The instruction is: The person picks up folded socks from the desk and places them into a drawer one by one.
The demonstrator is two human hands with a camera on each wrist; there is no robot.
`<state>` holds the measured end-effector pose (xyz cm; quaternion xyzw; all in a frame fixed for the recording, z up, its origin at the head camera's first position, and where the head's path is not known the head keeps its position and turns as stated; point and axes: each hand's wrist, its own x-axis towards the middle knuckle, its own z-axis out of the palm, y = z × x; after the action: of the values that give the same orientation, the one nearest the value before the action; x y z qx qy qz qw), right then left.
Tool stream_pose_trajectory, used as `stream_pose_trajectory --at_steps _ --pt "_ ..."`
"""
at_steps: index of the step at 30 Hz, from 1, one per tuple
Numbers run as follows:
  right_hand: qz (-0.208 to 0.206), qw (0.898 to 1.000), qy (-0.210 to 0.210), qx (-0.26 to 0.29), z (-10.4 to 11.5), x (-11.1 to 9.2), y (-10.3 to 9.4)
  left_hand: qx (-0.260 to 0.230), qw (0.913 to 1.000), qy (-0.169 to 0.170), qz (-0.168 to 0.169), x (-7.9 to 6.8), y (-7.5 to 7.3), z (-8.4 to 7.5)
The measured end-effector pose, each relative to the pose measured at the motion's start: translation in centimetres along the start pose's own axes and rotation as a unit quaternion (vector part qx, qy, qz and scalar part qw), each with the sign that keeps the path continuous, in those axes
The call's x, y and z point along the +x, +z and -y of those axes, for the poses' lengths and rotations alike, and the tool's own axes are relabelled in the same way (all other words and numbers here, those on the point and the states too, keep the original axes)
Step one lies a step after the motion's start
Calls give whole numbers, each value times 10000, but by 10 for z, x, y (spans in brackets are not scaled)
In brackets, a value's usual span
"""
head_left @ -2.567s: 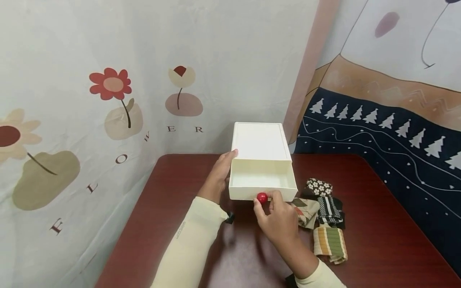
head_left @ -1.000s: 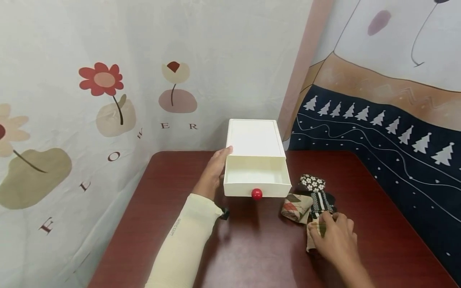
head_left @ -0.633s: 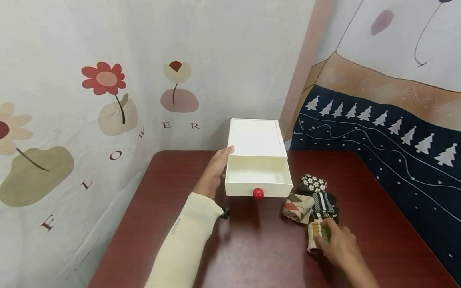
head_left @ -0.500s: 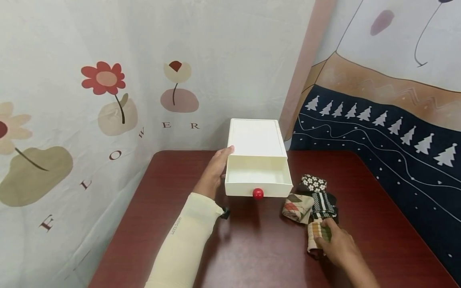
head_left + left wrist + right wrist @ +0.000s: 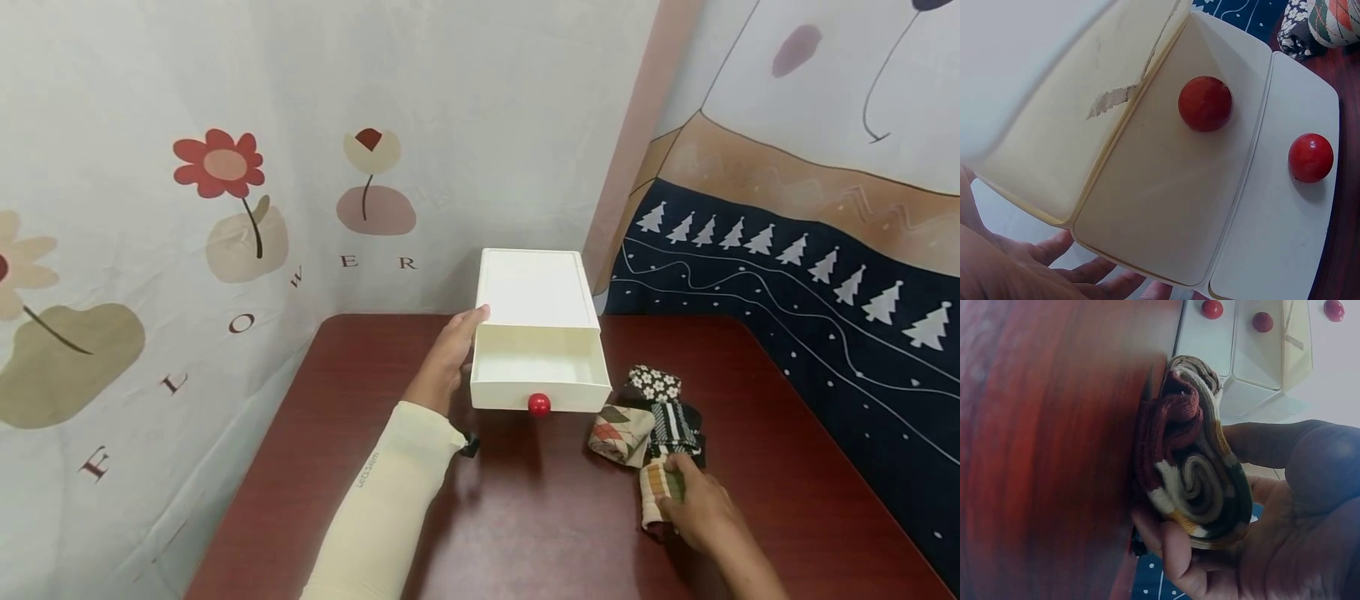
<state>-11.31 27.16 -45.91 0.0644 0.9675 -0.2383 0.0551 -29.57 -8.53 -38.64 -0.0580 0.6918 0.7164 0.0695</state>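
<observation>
A white drawer box (image 5: 536,287) has its top drawer (image 5: 540,363) pulled out, with a red ball knob (image 5: 539,405) on the front. My left hand (image 5: 450,350) lies along the box's left side, thumb at the top front edge; in the left wrist view its fingers (image 5: 1116,284) rest on the side wall. My right hand (image 5: 701,504) grips a rolled pair of striped socks (image 5: 654,492), thumb on one side and fingers curled round the other. The roll's spiral end shows close over the table in the right wrist view.
Beside the box lie rolled argyle socks (image 5: 621,433), black-and-white plaid socks (image 5: 673,429) and black floral socks (image 5: 654,383). Two lower drawers with red knobs show in the left wrist view, the middle knob (image 5: 1205,104) among them. The red-brown table (image 5: 525,517) meets hanging cloths behind.
My right hand has left the drawer knob, moved right and down to the striped socks, and taken hold of them. The left hand stays at the box; the drawer stays out.
</observation>
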Motion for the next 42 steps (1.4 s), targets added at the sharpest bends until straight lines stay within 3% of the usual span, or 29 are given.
stream_pose_trajectory --at_steps 6,19,30,42 --pt "-14 10000 38 33 1 -2 0 12 10000 -26 -12 -1 0 -1" --pt "-311 9987 -381 104 6 -8 -4 -3 10000 -81 -20 -2 -6 -2" --pt "-467 9957 -775 193 33 -28 -26 -91 9999 -32 -66 -2 -5 1" --pt "-1130 9753 -1841 458 66 -43 -43 -74 10000 -10 -38 -1 2 1"
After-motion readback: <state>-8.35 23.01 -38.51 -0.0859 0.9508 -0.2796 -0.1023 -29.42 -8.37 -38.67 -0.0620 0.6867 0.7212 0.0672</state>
